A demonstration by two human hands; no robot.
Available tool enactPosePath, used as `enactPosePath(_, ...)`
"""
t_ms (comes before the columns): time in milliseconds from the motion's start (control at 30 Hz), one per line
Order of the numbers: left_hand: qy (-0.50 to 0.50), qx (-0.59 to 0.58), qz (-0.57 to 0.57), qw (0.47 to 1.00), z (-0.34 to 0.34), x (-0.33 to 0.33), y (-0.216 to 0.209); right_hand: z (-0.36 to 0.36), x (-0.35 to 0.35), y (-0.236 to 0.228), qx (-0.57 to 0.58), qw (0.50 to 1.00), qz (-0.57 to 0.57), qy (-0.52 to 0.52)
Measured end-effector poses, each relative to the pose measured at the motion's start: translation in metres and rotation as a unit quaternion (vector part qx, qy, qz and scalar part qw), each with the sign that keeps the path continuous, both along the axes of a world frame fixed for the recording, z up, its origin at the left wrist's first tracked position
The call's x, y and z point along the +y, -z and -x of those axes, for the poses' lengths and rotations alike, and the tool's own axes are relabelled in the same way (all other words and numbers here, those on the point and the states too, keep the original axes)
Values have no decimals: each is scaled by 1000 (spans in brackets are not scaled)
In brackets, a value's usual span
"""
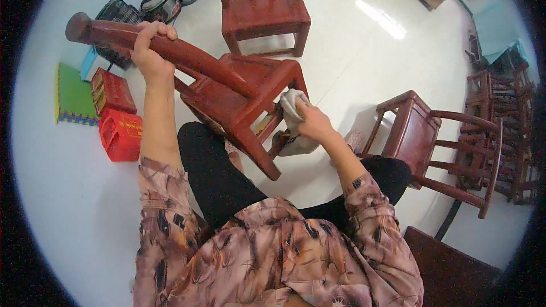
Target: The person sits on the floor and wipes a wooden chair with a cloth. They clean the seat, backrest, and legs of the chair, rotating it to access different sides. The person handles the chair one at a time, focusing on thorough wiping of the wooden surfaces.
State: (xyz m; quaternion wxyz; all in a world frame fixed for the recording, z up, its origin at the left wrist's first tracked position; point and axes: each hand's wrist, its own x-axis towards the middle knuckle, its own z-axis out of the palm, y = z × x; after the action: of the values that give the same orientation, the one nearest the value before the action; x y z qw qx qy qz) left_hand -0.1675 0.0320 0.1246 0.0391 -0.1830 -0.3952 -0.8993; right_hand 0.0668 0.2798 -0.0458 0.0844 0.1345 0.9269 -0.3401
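Observation:
A small reddish-brown wooden chair (222, 108) is tipped on its side between my knees. My left hand (153, 54) is closed around an upper bar of its backrest, near the thick rounded end at the left. With my right hand (314, 122) I grip a pale grey cloth (293, 112), which lies against the chair's legs on the near right side. Part of the cloth hangs below my fingers. My fingertips on the cloth are partly hidden by its folds.
Another wooden chair (263, 14) stands upright ahead, and one more (414, 131) is at my right. Stacked wooden furniture (495, 136) lines the right side. Red boxes (120, 133), a green foam mat (77, 94) and dark bags (162, 4) are along the left wall.

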Motion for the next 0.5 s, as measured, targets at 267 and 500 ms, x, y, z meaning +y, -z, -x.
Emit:
enactPosePath(267, -40, -9, 9, 999, -32, 24, -7, 34, -16, 5, -138, 983, -83, -92)
enactPosePath(500, 23, -4, 28, 999, -34, 22, -6, 8, -38, 0, -176, 976, -90, -89)
